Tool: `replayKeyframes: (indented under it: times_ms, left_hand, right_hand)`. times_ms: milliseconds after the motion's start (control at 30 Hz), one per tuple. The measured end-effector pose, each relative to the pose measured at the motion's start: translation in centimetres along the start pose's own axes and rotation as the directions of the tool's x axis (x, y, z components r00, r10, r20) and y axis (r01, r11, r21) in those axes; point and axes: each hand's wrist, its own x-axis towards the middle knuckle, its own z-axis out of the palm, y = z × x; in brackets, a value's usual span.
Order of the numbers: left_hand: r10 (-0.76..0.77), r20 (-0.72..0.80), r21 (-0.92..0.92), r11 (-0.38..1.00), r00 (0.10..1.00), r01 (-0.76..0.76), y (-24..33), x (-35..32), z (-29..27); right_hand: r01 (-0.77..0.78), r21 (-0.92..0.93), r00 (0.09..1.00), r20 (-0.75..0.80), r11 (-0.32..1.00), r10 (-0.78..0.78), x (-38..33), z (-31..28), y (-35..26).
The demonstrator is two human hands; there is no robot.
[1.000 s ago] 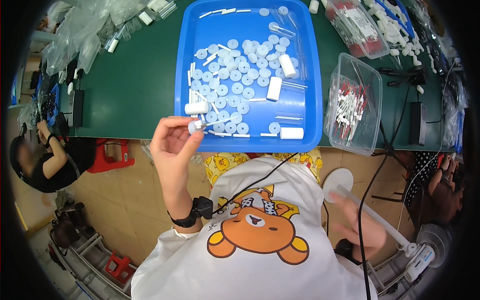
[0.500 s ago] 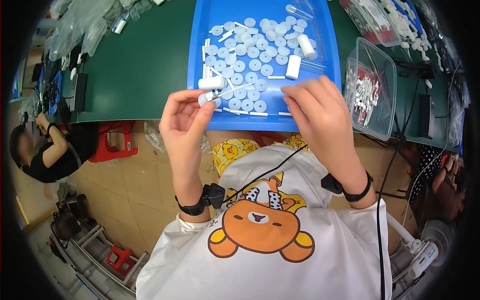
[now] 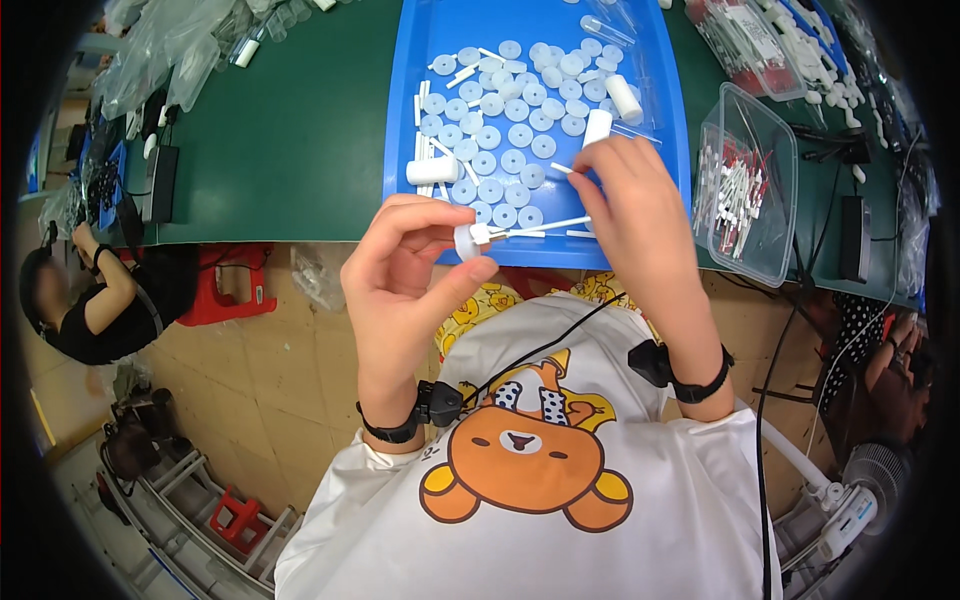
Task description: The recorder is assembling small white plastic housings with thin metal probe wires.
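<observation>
My left hand (image 3: 405,275) pinches a translucent disc (image 3: 464,242) between thumb and fingers, just over the near edge of the blue tray (image 3: 400,90). A white end piece sits at the disc's centre, and a thin pale rod (image 3: 550,227) reaches from it toward my right hand. Over the right part of the tray, my right hand (image 3: 635,190) has thumb and forefinger closed at the end of a short white tube (image 3: 562,168). Its other fingers are curled and partly hide a white cylinder (image 3: 597,126). Many loose translucent discs (image 3: 513,160) lie in the tray.
Another white cylinder (image 3: 432,170) and several short tubes lie along the tray's left side. To the right stands a clear plastic box (image 3: 788,190) of red and white thin parts. Plastic bags (image 3: 170,50) cover the far left. A person (image 3: 110,290) sits at the left.
My left hand has moved right and nearer with the disc, and the rod now points more level. My right hand has closed on the short tube, which now lies slanted.
</observation>
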Motion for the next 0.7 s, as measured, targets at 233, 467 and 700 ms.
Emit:
replayKeyframes:
  times_ms: [233,467,700]
  left_hand:
    - [0.113,0.103,0.014,0.993,0.988,-0.115,1.7,0.3,1.1]
    - [0.043,0.124,-0.017,0.999,0.991,-0.042,2.4,0.3,1.6]
    - [0.062,0.172,0.008,0.998,0.983,-0.065,2.3,0.5,1.6]
  right_hand:
    - [0.025,0.391,0.997,-0.079,0.92,0.007,-1.4,-5.7,-1.8]
    - [0.078,0.355,0.992,-0.12,0.932,-0.037,-2.0,-7.2,-1.5]
    - [0.072,0.356,0.992,-0.122,0.932,-0.031,-2.0,-6.9,-1.3]
